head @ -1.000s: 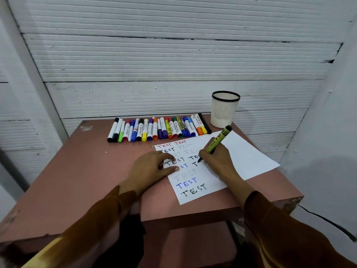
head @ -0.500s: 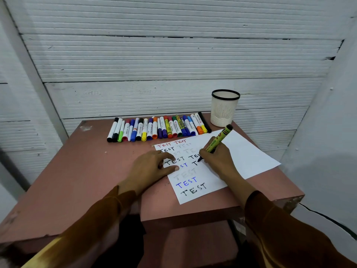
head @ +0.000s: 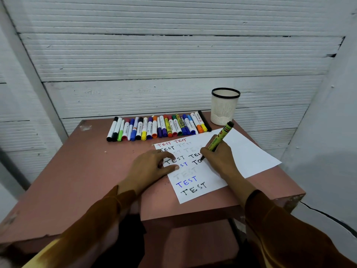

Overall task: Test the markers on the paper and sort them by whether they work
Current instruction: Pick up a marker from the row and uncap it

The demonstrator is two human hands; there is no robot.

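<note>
Bare pink tabletop at 9 o'clock; row of capped markers blocks 12, white mesh cup 1 o'clock.

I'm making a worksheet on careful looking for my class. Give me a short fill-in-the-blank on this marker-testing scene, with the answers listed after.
1. The right hand grips a yellow-green marker with its tip on the ____.
2. The left hand presses down the sheet's ____ edge.
3. The row of markers lies on the table, to the ____ of the white cup.
4. The word written over and over is ____.

Answers: paper; left; left; TEST
</note>
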